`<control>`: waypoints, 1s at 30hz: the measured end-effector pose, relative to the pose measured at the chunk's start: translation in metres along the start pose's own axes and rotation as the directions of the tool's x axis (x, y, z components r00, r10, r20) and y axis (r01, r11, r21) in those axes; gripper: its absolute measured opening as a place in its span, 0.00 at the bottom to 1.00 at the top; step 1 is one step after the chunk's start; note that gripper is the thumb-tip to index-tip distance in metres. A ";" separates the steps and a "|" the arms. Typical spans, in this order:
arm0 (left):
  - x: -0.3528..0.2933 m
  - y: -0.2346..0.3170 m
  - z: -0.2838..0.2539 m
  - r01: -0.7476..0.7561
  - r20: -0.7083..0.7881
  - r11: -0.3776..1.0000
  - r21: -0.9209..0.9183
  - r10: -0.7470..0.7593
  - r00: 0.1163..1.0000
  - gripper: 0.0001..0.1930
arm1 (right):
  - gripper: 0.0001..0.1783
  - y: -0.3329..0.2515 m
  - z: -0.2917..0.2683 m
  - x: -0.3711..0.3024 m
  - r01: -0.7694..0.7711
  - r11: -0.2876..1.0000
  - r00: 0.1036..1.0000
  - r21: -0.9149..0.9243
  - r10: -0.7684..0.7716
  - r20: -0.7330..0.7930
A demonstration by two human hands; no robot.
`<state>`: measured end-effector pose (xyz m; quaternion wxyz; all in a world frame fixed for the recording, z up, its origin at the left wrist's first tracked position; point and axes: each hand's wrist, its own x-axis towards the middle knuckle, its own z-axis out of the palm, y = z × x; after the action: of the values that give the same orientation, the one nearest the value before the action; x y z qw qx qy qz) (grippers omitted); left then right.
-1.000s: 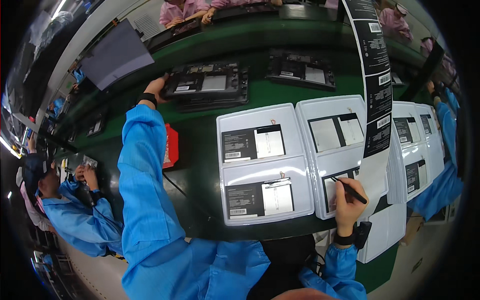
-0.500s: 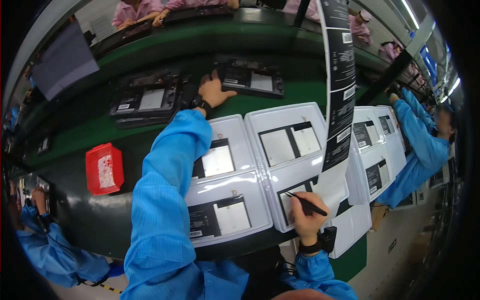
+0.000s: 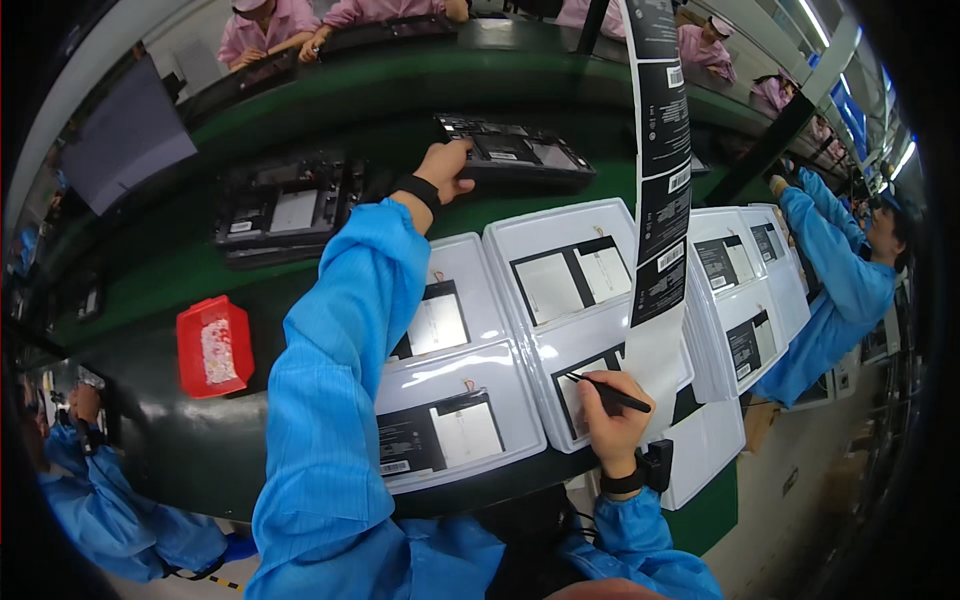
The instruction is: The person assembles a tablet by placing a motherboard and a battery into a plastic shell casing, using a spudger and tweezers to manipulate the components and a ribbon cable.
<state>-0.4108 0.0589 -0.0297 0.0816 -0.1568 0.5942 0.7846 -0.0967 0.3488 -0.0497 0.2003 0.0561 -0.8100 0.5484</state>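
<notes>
My left hand reaches across the bench, closed on the near-left corner of a black laptop base with its insides exposed. Some of its fingers are hidden by the base. In my right hand are black tweezers, held like a pen. Their tips point at a flat battery in the lower pocket of a white plastic tray. A strip of black labels on white backing hangs down just beyond my right hand, covering part of that tray.
More laptop bases are stacked at the left. A red bin of small pale pieces sits on the green bench. Another tray with batteries lies beside my left sleeve. At right are further trays and a co-worker in blue.
My left hand has gone from resting spread beside the laptop base to gripping its corner. The base has shifted right and turned a little. The tweezers remain over the same battery.
</notes>
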 end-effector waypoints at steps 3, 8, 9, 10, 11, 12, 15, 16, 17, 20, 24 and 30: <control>-0.051 0.011 -0.003 -0.188 -0.197 0.952 0.242 0.238 0.951 0.19 | 0.07 0.007 -0.004 -0.005 -0.129 0.985 0.991 0.112 0.125 0.041; -0.206 0.019 -0.052 -0.301 -0.075 0.926 0.227 0.325 0.943 0.16 | 0.08 -0.002 -0.020 -0.006 -0.311 0.905 0.950 0.291 0.292 0.108; -0.238 0.012 -0.069 -0.316 -0.057 0.924 0.214 0.334 0.941 0.16 | 0.10 -0.016 -0.023 -0.003 -0.240 0.898 0.971 0.369 0.226 0.081; -0.271 0.002 -0.075 -0.336 -0.074 0.924 0.184 0.354 0.932 0.17 | 0.10 -0.027 -0.028 -0.002 -0.232 0.853 0.973 0.468 0.211 0.097; -0.306 -0.011 -0.081 -0.348 -0.088 0.925 0.153 0.364 0.927 0.18 | 0.11 -0.019 -0.026 -0.002 0.006 0.888 1.000 0.461 -0.018 0.020; -0.335 -0.032 -0.085 -0.345 -0.107 0.930 0.125 0.359 0.927 0.20 | 0.12 -0.024 -0.020 0.001 0.071 0.836 0.995 0.545 -0.098 0.020; -0.410 -0.096 -0.100 -0.277 -0.201 0.961 0.026 0.276 0.940 0.23 | 0.15 -0.039 0.011 0.001 -0.127 0.654 0.983 0.746 -0.020 0.185; -0.425 -0.113 -0.102 -0.181 -0.202 0.982 -0.052 0.167 0.965 0.23 | 0.15 -0.045 0.014 -0.006 -0.262 0.619 0.957 0.740 0.070 0.280; -0.437 -0.123 -0.103 -0.088 -0.202 0.987 -0.133 0.059 0.978 0.24 | 0.15 -0.047 0.012 -0.012 -0.304 0.614 0.946 0.728 0.101 0.310; -0.464 -0.137 -0.106 0.083 -0.246 0.994 -0.065 -0.096 0.965 0.24 | 0.12 -0.046 0.004 -0.044 -0.259 0.817 0.922 0.516 0.050 0.383; -0.448 -0.113 -0.121 0.246 -0.202 0.780 0.576 -0.157 0.967 0.20 | 0.12 -0.035 0.007 -0.054 -0.233 0.920 0.886 0.315 0.067 0.458; -0.418 -0.080 -0.118 -0.173 -0.010 0.294 0.940 0.532 0.847 0.15 | 0.14 -0.052 0.022 -0.039 -0.013 0.949 0.953 0.316 -0.084 0.292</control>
<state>0.0238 -0.0074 0.0127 -0.1218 -0.0733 0.9483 0.2836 -0.0506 0.3032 -0.0272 0.0728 0.1851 -0.7323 0.6513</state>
